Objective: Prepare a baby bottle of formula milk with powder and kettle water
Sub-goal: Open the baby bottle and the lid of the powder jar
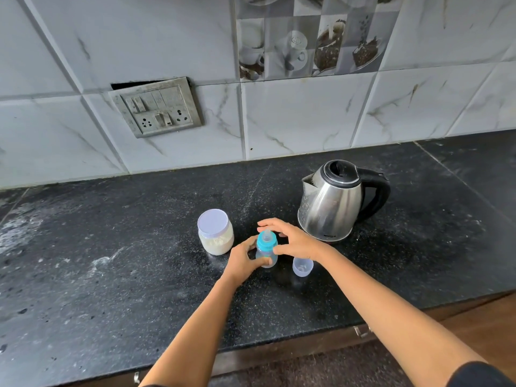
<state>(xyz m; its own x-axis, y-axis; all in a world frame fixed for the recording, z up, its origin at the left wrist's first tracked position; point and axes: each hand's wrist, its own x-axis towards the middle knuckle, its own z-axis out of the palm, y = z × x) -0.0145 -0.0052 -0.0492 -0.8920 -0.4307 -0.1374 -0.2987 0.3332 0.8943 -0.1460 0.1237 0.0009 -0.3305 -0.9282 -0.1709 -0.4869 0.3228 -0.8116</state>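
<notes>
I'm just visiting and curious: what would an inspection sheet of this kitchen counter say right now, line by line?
Surface: black speckled counter, with pale smears and specks.
Job's things: baby bottle upright, blue collar and teat on; jar of white powder to its left, lid on; steel kettle behind to the right, lid down.
Clutter: clear cap standing open end up, right of the bottle.
Hands: left hand grips the bottle's body; right hand curls round its collar.
Cables: nothing seen.
Surroundings: marbled wall tiles; a switch plate with sockets.
</notes>
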